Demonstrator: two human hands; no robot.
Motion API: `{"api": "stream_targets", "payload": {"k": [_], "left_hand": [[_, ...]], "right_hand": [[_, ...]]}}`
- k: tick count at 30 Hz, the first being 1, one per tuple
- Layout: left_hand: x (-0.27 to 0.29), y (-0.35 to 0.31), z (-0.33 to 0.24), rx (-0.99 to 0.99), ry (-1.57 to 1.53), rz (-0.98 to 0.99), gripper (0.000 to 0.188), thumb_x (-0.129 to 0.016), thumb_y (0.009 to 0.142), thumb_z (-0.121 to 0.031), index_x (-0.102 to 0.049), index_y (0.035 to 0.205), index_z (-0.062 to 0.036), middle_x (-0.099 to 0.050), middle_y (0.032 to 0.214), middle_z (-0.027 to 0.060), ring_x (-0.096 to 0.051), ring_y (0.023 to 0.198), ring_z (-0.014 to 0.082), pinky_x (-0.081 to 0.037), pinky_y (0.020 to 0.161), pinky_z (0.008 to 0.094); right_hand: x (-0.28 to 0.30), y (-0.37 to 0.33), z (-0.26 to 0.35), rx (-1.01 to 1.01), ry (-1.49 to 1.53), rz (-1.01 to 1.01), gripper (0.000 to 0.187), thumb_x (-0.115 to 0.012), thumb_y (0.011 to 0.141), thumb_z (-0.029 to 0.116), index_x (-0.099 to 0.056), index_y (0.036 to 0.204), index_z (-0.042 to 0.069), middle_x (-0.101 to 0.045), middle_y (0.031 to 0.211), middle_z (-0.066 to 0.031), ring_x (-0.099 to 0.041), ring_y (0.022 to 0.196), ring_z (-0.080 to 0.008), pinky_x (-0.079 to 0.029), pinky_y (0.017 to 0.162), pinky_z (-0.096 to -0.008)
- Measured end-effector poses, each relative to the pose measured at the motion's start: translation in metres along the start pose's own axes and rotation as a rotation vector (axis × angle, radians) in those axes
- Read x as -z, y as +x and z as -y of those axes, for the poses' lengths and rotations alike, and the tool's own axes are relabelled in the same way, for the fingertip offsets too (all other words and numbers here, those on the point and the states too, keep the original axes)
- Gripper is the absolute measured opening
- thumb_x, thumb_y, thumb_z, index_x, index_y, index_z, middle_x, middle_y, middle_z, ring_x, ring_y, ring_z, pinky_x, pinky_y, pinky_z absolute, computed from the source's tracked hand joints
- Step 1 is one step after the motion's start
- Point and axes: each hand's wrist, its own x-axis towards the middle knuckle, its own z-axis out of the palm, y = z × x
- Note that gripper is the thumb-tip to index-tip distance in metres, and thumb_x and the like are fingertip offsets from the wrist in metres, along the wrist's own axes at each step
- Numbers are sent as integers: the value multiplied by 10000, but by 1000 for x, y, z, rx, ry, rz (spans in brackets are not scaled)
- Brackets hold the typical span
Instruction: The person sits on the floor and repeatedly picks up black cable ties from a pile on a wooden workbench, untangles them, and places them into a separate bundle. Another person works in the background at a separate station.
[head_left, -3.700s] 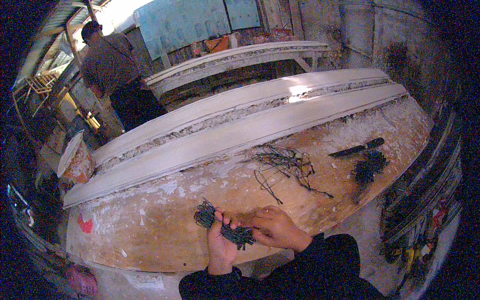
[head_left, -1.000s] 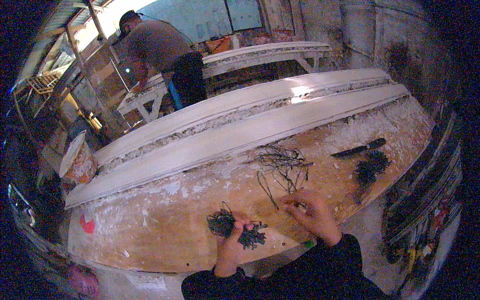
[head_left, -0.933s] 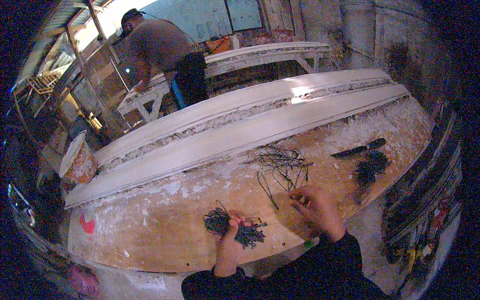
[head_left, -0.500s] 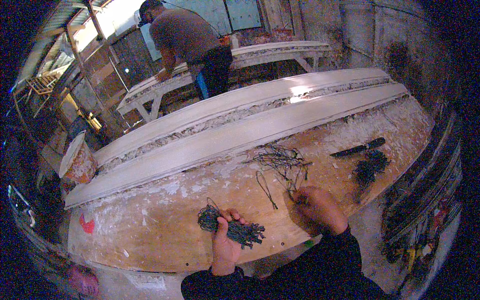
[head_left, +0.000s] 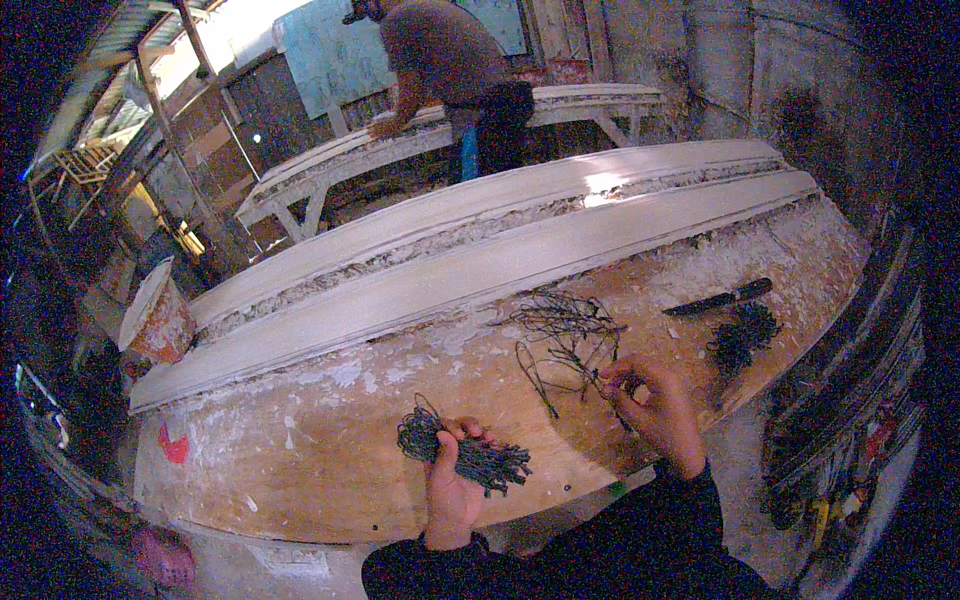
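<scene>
A bundle of dark knotted cord loops [head_left: 495,465] is gripped in my left hand [head_left: 455,495], its loop ends at the left and its knotted ends at the right. My right hand [head_left: 660,405] pinches a thin dark cord [head_left: 622,418] above the wooden tabletop [head_left: 310,450]. Just beyond those fingers lies a loose tangle of cord loops [head_left: 560,315], with a single loop [head_left: 533,372] apart at its near left. To the right rest a dark-handled knife [head_left: 715,300] and a smaller heap of dark cords [head_left: 742,335].
Two long whitish strips [head_left: 440,290] run along the table's far side with a rough gap between them. A stained bucket [head_left: 160,325] stands at the left end, near a red scrap [head_left: 173,443]. Beyond, another person [head_left: 445,60] leans over a second bench [head_left: 560,105].
My right hand has shifted slightly right, and its fingers have turned into a clearer pinch. My left hand stays nearly still with its bundle. The other person has moved right along the far bench.
</scene>
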Motion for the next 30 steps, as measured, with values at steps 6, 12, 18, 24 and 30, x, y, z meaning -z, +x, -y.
{"api": "stream_targets", "payload": {"k": [6, 12, 18, 24, 30], "left_hand": [[1, -2, 0, 69, 18, 57, 212, -569, 848, -301, -482, 881, -109, -522, 773, 52, -524, 812, 245, -447, 783, 410], [7, -2, 7, 145, 84, 67, 237, -621, 815, -258, -503, 902, -72, -515, 756, 40, -519, 788, 216, -447, 786, 385], [2, -7, 5, 132, 198, 83, 287, -667, 779, -251, -506, 928, -67, -518, 758, 31, -521, 761, 182, -456, 734, 329], [-2, -8, 4, 116, 169, 68, 347, -702, 748, -251, -504, 968, -70, -534, 784, 22, -535, 764, 163, -462, 706, 298], [1, -5, 6, 160, 198, -106, 339, -698, 755, -241, -506, 983, -81, -537, 810, 4, -526, 740, 127, -460, 669, 270]], "right_hand": [[-16, -6, 13, 115, 102, 75, 136, -638, 744, 58, -621, 879, 56, -631, 830, -49, -585, 765, -164, -445, 653, -290], [-37, -13, 25, 283, 22, 179, 150, -648, 729, 82, -613, 875, 79, -634, 861, -83, -595, 797, -249, -434, 708, -342], [-64, -19, 26, 414, 107, 124, 165, -663, 713, 84, -609, 869, 84, -637, 864, -64, -603, 803, -245, -426, 715, -343], [-68, -19, 20, 430, 112, 186, 159, -650, 733, 87, -616, 888, 90, -640, 943, -59, -603, 851, -240, -424, 728, -339], [-71, -20, 27, 462, 169, 231, 164, -637, 763, 110, -625, 927, 114, -629, 1030, -48, -597, 890, -228, -423, 753, -339]]}}
